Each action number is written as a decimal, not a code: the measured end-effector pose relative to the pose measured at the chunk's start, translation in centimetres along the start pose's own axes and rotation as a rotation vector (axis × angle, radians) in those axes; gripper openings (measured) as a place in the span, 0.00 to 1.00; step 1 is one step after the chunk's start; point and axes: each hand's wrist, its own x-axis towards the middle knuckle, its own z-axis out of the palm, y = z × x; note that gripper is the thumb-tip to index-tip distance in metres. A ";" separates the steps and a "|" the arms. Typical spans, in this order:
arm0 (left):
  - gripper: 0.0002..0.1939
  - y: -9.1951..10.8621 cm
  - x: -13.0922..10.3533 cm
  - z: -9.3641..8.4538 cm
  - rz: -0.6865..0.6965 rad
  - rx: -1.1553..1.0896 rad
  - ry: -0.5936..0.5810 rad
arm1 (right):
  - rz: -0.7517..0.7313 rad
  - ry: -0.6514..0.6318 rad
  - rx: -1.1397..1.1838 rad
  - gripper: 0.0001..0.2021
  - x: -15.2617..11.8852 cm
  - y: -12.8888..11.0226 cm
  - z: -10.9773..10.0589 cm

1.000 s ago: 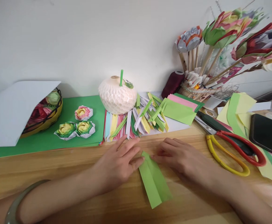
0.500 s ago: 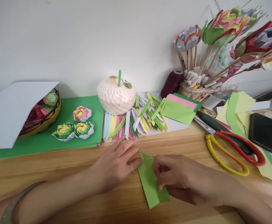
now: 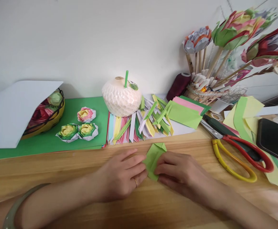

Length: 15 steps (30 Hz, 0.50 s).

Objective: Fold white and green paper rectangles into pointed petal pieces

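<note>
At the left end of the wooden tabletop point(image 3: 58, 178), toward its far edge, a white sheet point(image 3: 15, 111) leans over a yellow basket point(image 3: 49, 119) of paper flowers, half hiding it. Both stand on a dark green sheet point(image 3: 65, 140) that also carries three small folded paper roses point(image 3: 78, 125), one pink and yellow and two green and yellow. Just right of them a white textured ball point(image 3: 121, 98) with one green straw point(image 3: 126, 79) sits on the back of a fanned row of folded paper strips point(image 3: 139, 125) in white, yellow, pink, blue and green. Near the front edge, at the middle, the left hand point(image 3: 121, 176) lies flat with its fingers spread, fingertips on the left edge of a folded light green paper point(image 3: 154, 156), a ring on one finger. The right hand point(image 3: 177, 173) presses its curled fingers on the same paper from the right, covering its near part; only the pointed far end shows. Behind it lies a stack of green and pink sheets point(image 3: 185, 113), with a dark red thread spool point(image 3: 178, 86) near the wall. Toward the right edge lie one pair of scissors point(image 3: 239, 152) with red and yellow handles, a black phone point(image 3: 274, 138) on yellow and green papers point(image 3: 245, 111), and several paper flowers on sticks point(image 3: 225, 35) in a holder.
</note>
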 end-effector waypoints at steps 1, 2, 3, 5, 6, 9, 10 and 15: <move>0.03 0.0 0.0 0.0 -0.010 -0.005 0.008 | 0.003 -0.009 0.005 0.06 0.0 0.0 -0.1; 0.04 0.0 0.1 -0.1 -0.021 -0.011 0.016 | 0.007 -0.016 0.014 0.06 -0.1 0.1 -0.1; 0.04 0.0 0.2 -0.2 -0.031 -0.016 0.024 | 0.009 -0.019 0.028 0.05 -0.1 0.1 -0.1; 0.05 0.1 0.2 -0.3 -0.026 -0.020 0.026 | 0.019 -0.009 0.067 0.06 -0.1 0.2 0.0; 0.05 0.1 0.2 -0.4 -0.015 -0.020 0.021 | 0.027 0.005 0.089 0.07 -0.1 0.3 0.1; 0.05 0.0 0.1 -0.5 0.010 -0.032 -0.006 | 0.061 0.057 0.130 0.07 0.0 0.2 0.5; 0.05 0.0 0.1 -0.5 0.007 -0.039 -0.014 | 0.075 0.071 0.133 0.07 0.1 0.2 0.6; 0.07 0.2 0.3 -0.7 0.038 -0.059 -0.022 | 0.157 0.096 0.089 0.08 0.4 0.0 1.1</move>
